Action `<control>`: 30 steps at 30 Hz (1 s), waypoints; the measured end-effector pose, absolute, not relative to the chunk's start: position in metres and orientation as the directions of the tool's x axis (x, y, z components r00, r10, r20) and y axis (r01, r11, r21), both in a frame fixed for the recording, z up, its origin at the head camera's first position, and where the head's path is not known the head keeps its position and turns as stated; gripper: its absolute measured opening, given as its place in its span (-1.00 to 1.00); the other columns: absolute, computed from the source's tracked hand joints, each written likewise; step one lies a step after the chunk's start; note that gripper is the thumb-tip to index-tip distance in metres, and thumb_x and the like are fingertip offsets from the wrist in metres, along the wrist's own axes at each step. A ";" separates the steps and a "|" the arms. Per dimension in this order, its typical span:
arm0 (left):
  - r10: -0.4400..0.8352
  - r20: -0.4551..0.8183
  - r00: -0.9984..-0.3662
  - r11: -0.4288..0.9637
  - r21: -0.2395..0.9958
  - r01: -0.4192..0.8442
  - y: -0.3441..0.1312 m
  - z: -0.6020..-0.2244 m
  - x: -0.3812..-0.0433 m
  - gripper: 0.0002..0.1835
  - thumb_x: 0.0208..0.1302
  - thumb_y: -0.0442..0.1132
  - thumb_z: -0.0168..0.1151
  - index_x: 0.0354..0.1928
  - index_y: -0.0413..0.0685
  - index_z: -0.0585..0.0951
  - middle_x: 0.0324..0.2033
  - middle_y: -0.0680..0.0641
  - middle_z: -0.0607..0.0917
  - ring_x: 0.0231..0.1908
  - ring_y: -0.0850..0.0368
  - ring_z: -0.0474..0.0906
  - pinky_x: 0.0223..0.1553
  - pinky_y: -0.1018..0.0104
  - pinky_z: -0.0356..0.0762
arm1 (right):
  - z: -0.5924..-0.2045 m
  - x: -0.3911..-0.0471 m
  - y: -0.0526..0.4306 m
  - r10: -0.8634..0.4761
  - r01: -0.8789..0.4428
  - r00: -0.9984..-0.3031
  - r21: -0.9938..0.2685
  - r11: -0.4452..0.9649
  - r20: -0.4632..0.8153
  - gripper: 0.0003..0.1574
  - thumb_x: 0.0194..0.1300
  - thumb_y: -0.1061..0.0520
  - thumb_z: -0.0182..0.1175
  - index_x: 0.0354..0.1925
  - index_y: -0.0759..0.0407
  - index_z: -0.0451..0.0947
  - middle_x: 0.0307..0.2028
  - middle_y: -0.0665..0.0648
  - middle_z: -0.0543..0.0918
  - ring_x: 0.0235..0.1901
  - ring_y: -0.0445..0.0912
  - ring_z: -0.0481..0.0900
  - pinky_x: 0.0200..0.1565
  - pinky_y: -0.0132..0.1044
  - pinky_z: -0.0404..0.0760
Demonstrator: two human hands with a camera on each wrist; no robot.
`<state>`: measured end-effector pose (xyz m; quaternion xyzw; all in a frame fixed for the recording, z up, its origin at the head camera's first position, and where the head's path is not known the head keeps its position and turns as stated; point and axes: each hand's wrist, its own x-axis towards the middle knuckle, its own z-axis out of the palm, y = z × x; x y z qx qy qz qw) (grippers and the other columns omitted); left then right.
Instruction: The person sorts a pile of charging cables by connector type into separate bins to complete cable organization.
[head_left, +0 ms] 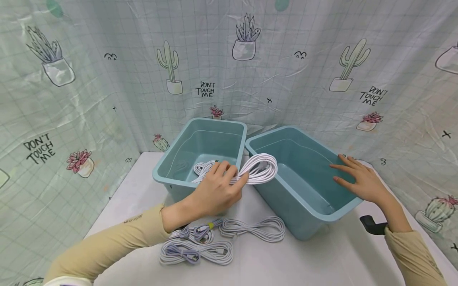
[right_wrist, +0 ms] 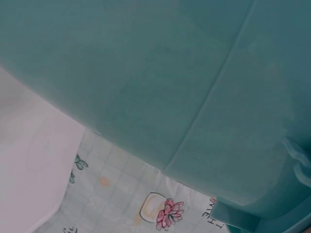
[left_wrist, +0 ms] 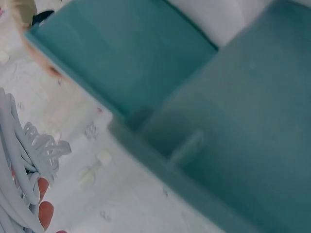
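My left hand [head_left: 219, 186] grips a coiled bundle of white cable [head_left: 264, 170] over the front corner of the left blue-green bin, its loop pointing right toward the other bin. In the left wrist view the fingertips [left_wrist: 45, 213] curl round the cable loops. More white cable [head_left: 204, 169] lies inside the left bin [head_left: 162, 177]. My right hand [head_left: 365, 180] is at the right-hand rim of the right bin [head_left: 304, 200], fingers extended over its inside. That bin's visible floor is bare. The right wrist view shows the bin's wall close up.
Several bundled white cables [head_left: 196, 252] lie on the white table [head_left: 286, 266] in front of the bins, one of them a figure-eight coil [head_left: 264, 229]. A curtain [head_left: 272, 79] printed with cacti stands behind the bins and along both sides.
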<state>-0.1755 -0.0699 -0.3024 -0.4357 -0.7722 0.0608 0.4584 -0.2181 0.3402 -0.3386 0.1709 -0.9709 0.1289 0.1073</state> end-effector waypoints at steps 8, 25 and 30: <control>0.656 0.727 -0.204 0.678 -0.449 0.582 -0.084 -0.278 -0.189 -0.72 -0.01 -0.23 0.11 -0.18 -0.08 0.55 -0.48 -0.09 0.48 -0.39 -0.04 0.39 -0.35 0.19 0.36 | -0.338 -0.219 0.339 -0.307 -0.364 -0.917 -0.217 0.906 0.254 -0.37 0.17 -0.10 0.09 0.14 0.18 0.37 0.30 0.37 0.09 0.30 0.32 -0.06 -0.01 0.42 0.00; 0.569 0.756 -0.322 0.780 -0.372 0.503 -0.113 -0.255 -0.225 -0.81 0.04 -0.30 0.03 -0.27 -0.12 0.53 -0.51 -0.13 0.45 -0.42 -0.07 0.36 -0.47 0.16 0.29 | -0.340 -0.218 0.341 -0.290 -0.347 -0.923 -0.222 0.911 0.255 -0.36 0.17 -0.14 0.08 0.14 0.16 0.37 0.31 0.34 0.09 0.32 0.28 -0.06 0.01 0.42 -0.02; 0.537 0.767 -0.352 0.808 -0.347 0.477 -0.118 -0.254 -0.237 -0.84 0.04 -0.30 0.03 -0.32 -0.14 0.52 -0.54 -0.13 0.44 -0.46 -0.08 0.33 -0.47 0.13 0.27 | -0.340 -0.218 0.341 -0.292 -0.348 -0.923 -0.215 0.913 0.251 -0.34 0.17 -0.15 0.08 0.14 0.18 0.37 0.31 0.35 0.09 0.31 0.29 -0.07 0.02 0.41 -0.02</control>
